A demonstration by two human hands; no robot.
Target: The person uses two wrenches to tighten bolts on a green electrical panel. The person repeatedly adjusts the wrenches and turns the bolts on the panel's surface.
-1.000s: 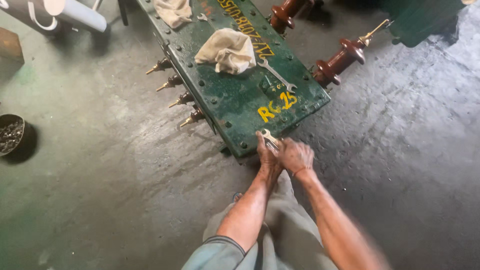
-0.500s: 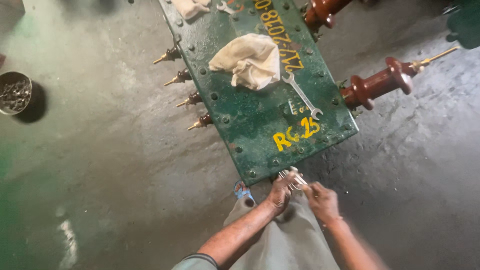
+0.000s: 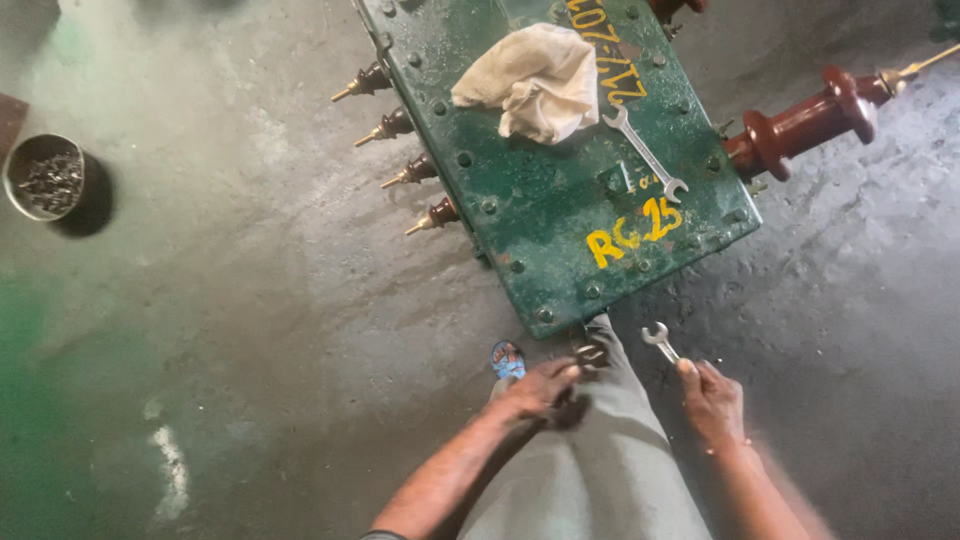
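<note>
Head view: left hand [image 3: 540, 388] closed on a small dark metal piece [image 3: 591, 355], too dim to identify, just below the near edge of the green transformer lid [image 3: 560, 230]. Right hand [image 3: 712, 400] grips a spanner [image 3: 660, 342], only its open head showing. Forearms cut off at the bottom; right one blurred. Second spanner [image 3: 645, 153] and rag [image 3: 535, 80] lie on the lid. Lid's far end cropped. Bare concrete floor [image 3: 260, 300] left, tin of bolts [image 3: 45, 178] at its edge.
</note>
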